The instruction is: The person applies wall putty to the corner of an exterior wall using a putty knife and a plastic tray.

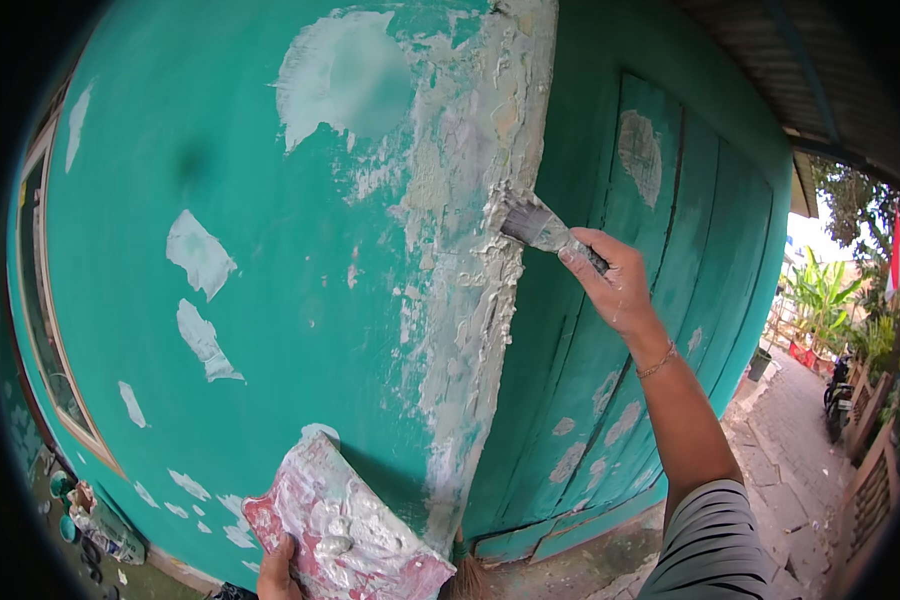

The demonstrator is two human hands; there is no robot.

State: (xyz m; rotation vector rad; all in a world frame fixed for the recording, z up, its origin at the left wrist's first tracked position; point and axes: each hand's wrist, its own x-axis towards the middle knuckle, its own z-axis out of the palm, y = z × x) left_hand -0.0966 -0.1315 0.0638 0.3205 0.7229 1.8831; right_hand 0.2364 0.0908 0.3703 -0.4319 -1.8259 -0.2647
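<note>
1. The scraper [540, 228] is at the wall's outer corner, above the middle of that vertical edge. Its blade tip, loaded with putty, meets the rough pale strip [460, 300] running down the edge.
2. The scraper should be light, with a thin blade that is stiff but may flex a little when pressed. The dark handle is the place to grip; putty smears on it could make it slippery.
3. The right hand [615, 280] is curled nearly closed around that handle, thumb and fingers pinching it near the blade. The forearm comes up from the lower right.
4. The board [270, 520] is near the foot of the green wall [300, 320], left of the corner edge, tilted. It looks rigid and reddish under the smears, probably light in itself but weighted by its load.
5. The putty [335, 545] on it looks soft, wet and sticky, likely to slide if the board tips further. The bare margin at the left is the cleaner place to hold.
6. The left hand [276, 572] grips that lower left margin, thumb along the edge; its other fingers are hidden, so how far they curl I cannot tell.
</note>
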